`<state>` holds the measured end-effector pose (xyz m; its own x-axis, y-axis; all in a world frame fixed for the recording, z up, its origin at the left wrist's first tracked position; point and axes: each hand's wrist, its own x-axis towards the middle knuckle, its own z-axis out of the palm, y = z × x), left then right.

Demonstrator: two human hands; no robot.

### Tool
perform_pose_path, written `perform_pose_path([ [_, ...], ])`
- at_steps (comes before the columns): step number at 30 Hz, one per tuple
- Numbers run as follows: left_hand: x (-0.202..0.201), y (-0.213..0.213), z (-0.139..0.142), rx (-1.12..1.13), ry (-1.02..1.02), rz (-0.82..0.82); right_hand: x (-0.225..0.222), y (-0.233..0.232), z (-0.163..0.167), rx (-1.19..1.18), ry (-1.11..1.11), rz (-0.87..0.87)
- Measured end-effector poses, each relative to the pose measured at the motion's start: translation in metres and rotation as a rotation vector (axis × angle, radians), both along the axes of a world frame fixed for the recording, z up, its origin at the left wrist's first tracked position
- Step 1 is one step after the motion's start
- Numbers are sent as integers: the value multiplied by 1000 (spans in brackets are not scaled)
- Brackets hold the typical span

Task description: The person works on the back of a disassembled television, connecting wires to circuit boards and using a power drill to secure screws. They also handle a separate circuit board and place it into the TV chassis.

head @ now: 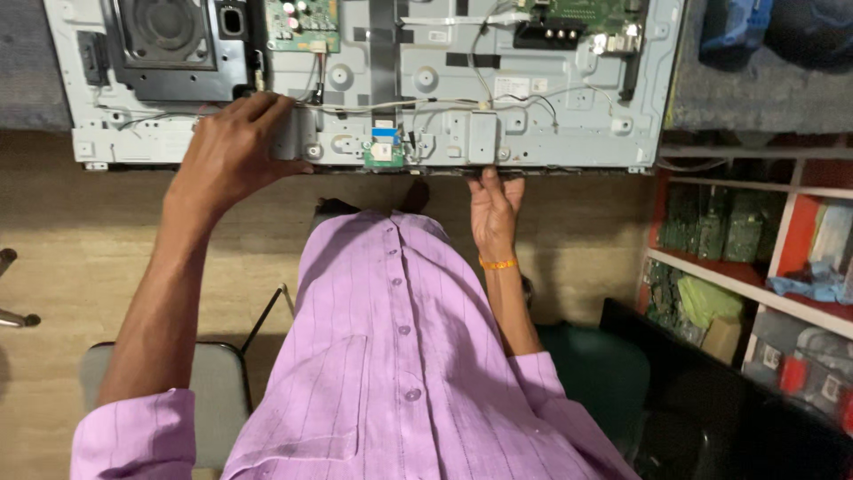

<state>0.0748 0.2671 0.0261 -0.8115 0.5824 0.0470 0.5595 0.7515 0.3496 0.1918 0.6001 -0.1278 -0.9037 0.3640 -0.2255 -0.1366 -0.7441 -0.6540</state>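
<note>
Television back panel [533, 98], a wide grey metal chassis with its cover off, lies flat at the top of the view on a grey counter [755, 98], its near edge hanging over the floor toward the person. The left hand [233, 151] rests on that near edge, fingers curled over the metal beside a bundle of white wires [391, 105]; its grip looks closed on the chassis rim. The right hand [495, 213] reaches up from below, palm up, fingertips pressed under the lower edge near a small metal bracket [482, 138]; whether those fingers clench anything cannot be told, since they go under the panel. An orange band [498, 264] circles the right wrist.

Judging from this, the panel is being steadied or shifted, and it goes best with both hands bearing evenly, fingers kept off the wires and off the blue ribbon connector [385, 135] between them.

Farther out, a green circuit board [302, 25] and a black speaker [164, 31] sit on the chassis. Shelves [737, 267] of green boards stand to the right, and a grey chair seat [218, 391] shows below the purple shirt [400, 373].
</note>
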Motion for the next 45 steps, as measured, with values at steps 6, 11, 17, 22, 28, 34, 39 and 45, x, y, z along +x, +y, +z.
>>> perform_pose_path([
  [6, -2, 0, -3, -45, 9, -16, 4, 4, -7, -73, -5, 20],
  [11, -5, -1, -5, -39, 23, -35, -4, 6, -21, -176, 83, 65],
  [17, -5, 2, 3, -38, -25, -9, 9, 34, -16, -72, 22, 29],
  [22, -3, 6, 9, -74, -49, -3, 3, 90, 4, -172, -164, -460],
  [28, -4, 8, 10, -58, -15, -25, -13, 97, 6, 71, -88, -687],
  [34, -3, 8, 9, -60, -16, -11, -18, 97, 5, 122, -98, -758],
  [39, -2, 8, 8, -21, -48, 9, -7, 99, 4, 163, -180, -657],
  [45, -3, 8, 10, -80, -16, -3, -19, 134, 12, -23, -129, -649],
])
